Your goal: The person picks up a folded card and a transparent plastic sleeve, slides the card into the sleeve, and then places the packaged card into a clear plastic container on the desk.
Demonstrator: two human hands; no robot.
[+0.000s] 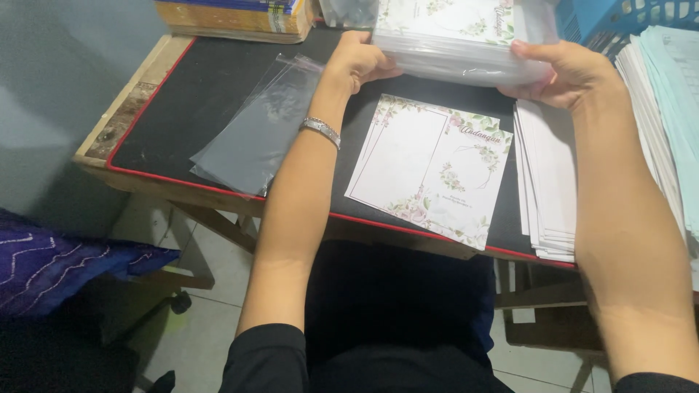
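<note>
**Already a thick bagged stack, plenty still loose**

Both of your hands grip the stack of sleeved cards [466,54] at the top of the frame: left hand [358,60] and right hand [564,69] closed on its ends. Below lies one bare floral card [429,167]; empty clear sleeves [255,127] wait left, unsleeved cards [546,189] right, on the table [196,80].

A thick stack of plastic-sleeved cards [466,44], white with floral print on top, lies flat and level, gripped at its two ends between the left hand [358,62] and the right hand [564,73].
</note>
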